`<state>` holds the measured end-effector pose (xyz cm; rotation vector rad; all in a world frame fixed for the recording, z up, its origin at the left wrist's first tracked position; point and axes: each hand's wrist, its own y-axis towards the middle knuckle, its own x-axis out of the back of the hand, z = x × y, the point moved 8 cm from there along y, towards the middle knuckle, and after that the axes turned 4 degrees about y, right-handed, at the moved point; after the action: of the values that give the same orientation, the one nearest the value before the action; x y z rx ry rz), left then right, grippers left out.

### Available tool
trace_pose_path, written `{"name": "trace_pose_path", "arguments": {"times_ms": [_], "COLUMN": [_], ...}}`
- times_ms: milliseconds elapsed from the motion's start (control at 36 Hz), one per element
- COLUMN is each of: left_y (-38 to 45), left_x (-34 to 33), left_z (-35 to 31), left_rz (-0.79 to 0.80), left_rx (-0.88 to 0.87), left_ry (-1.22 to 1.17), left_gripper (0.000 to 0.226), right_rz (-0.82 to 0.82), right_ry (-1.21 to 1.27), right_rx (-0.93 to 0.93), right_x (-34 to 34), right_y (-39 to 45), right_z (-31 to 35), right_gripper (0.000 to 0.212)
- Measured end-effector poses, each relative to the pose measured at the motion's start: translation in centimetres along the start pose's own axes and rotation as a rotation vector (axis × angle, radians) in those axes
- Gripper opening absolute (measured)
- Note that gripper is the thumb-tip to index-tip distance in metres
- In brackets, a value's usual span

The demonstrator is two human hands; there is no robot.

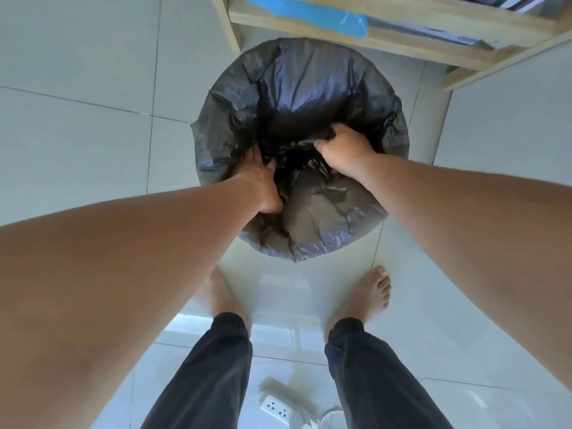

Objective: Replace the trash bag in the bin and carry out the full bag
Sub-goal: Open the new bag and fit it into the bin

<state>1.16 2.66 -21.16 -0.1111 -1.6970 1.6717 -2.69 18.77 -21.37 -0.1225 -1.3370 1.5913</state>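
**Both hands inside the bin, working the black bag**

The bin (397, 131) stood on the tiled floor (77, 88) just in front of a wooden shelf unit (387, 38), with the person's bare feet close behind it. A black trash bag (297, 72) lined it, its edge folded out over the rim all round, evidently to keep the mouth open and stop the liner slipping down.

The left hand (263, 181) was pressed into the near-left side of the bag, fingers spread into the plastic; whether it gripped a fold could not be told. The right hand (343, 150) was closed in a fist on gathered film near the centre.

Contents: only crumpled black plastic showed inside; no refuse was visible. A full bag was not in view. A white power strip (275, 407) lay on the floor behind the feet, a possible trip hazard.
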Motion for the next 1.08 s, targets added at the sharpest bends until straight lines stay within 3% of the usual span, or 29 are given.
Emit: {"name": "trace_pose_path", "arguments": {"times_ms": [83,139,194,278,361,472,583,667,722,833,889,944,1000,1083], "left_y": [-0.7,-1.4,-1.4,0.5,2.4,3.2,2.0,0.1,-1.5,-6.8,-9.7,-11.5,-12.6,-11.9], "left_x": [1.7,3.7,4.6,4.2,2.5,0.9,1.2,1.9,3.1,7.3,9.0,9.6,9.3,6.4], "left_z": [-0.3,-0.7,-0.4,-0.4,-0.4,-0.3,-0.9,-0.5,-0.1,1.5,2.9,4.8,7.0,10.5], "left_rz": [-0.186,-0.440,-0.593,-0.493,-0.313,-0.193,-0.219,-0.245,-0.301,-0.617,-0.816,-0.980,-1.054,-0.823], "left_rx": [0.009,-0.041,-0.076,-0.129,-0.101,-0.025,-0.017,-0.036,-0.101,-0.288,-0.325,-0.273,-0.106,0.223], "left_ry": [-0.007,-0.158,-0.319,-0.356,-0.141,-0.028,-0.041,-0.159,-0.253,-0.302,-0.265,-0.239,-0.279,-0.577], "left_gripper": [0.063,0.041,0.033,0.070,0.117,0.132,0.136,0.124,0.105,0.057,0.043,0.038,0.042,0.058], "right_rz": [-0.010,0.008,0.062,0.081,0.085,0.088,0.063,0.016,-0.056,-0.261,-0.383,-0.485,-0.587,-0.618], "right_ry": [0.035,-0.067,-0.227,-0.456,-0.627,-0.717,-0.794,-0.776,-0.756,-0.733,-0.702,-0.709,-0.705,-0.583], "right_rx": [-0.044,-0.026,0.019,0.094,0.140,0.148,0.171,0.271,0.383,0.577,0.635,0.652,0.625,0.449], "right_x": [-0.3,-1.0,-2.3,-3.6,-4.5,-5.0,-4.4,-3.2,-1.9,2.2,4.4,6.1,7.6,9.0], "right_y": [1.2,1.2,0.9,0.5,0.4,-0.1,-1.4,-3.3,-5.0,-8.7,-10.5,-11.8,-12.9,-13.3], "right_z": [-0.3,-0.6,-1.0,-1.8,-2.8,-3.2,-2.4,-0.9,0.2,1.9,2.2,1.9,1.1,-1.0], "right_gripper": [0.056,0.065,0.072,0.068,0.063,0.069,0.075,0.071,0.067,0.050,0.044,0.043,0.049,0.069]}}
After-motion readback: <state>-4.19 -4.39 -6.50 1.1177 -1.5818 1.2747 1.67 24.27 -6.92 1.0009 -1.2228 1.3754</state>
